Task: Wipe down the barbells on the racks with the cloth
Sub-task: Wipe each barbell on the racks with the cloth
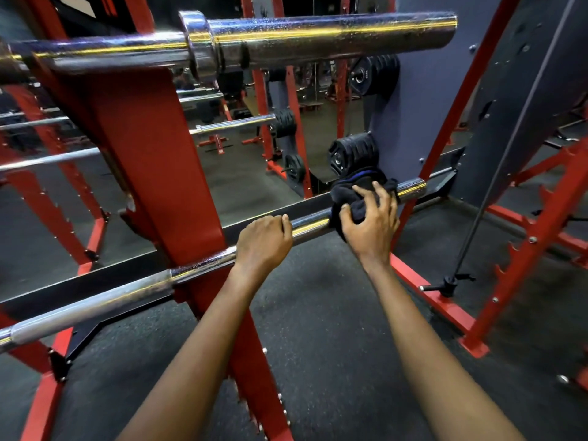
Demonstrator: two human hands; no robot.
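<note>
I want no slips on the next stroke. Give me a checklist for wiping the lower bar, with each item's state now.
1. Cloth on lower bar: ok, bunched around it near its right end.
2. Right hand grips cloth: ok.
3. Left hand steadies bar: ok, fingers curled over it.
4. Bar seated on rack: cannot tell, support hidden.
5. Path rightward: ok, bare chrome beyond cloth.
</note>
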